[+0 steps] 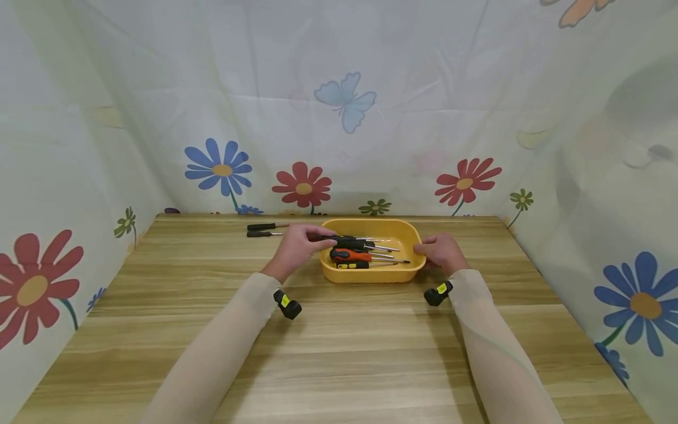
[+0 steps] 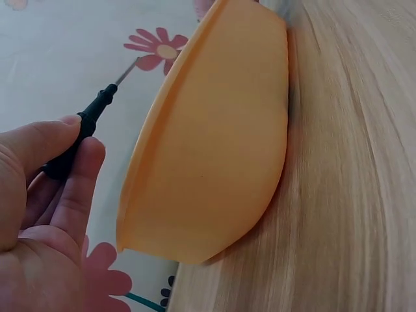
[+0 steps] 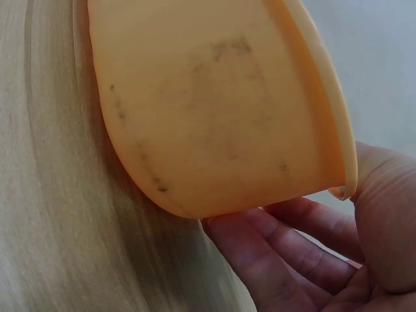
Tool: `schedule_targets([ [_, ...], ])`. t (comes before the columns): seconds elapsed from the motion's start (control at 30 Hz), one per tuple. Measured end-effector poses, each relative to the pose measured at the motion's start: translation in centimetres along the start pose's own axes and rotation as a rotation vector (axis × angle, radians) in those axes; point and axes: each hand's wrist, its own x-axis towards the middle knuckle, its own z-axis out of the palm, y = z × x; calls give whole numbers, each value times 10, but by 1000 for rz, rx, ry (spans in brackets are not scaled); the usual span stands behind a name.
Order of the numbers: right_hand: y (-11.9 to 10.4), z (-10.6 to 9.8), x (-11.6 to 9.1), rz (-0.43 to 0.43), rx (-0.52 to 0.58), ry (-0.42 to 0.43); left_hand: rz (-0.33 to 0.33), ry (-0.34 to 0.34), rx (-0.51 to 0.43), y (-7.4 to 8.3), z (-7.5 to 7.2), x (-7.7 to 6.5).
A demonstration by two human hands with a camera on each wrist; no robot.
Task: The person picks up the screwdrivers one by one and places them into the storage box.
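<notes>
A yellow plastic tray (image 1: 371, 275) stands on the table with several screwdrivers lying in it. Among them are one with a red and black handle (image 1: 354, 255) and one with a black and yellow handle (image 1: 352, 265). At the tray's left end, my left hand (image 1: 298, 248) pinches a dark-handled screwdriver (image 2: 97, 107) between thumb and fingers. In the left wrist view it is held apart from the tray wall, its thin shaft pointing away. My right hand (image 1: 445, 252) grips the tray's right end, thumb at the rim and fingers against the outer wall.
Two dark-handled screwdrivers, one farther back (image 1: 261, 227) and one nearer (image 1: 258, 234), lie on the table left of the tray. The wooden table (image 1: 339, 353) meets a flower-printed curtain (image 1: 254, 118) at the back and sides.
</notes>
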Motion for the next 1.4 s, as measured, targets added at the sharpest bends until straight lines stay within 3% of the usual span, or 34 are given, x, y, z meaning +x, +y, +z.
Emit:
schedule_targets([
  [0.47,0,0,1,8,-4,4,-5,-57,89,4,15,13],
  [0.77,1,0,1,17,-7,3,0,-122,299,7,23,23],
  [1.07,-1,-1,0,24,-13,-3,72,-223,514,10,34,35],
  [1.4,-2,-2,0,30,-20,-7,164,-316,714,20,37,33],
])
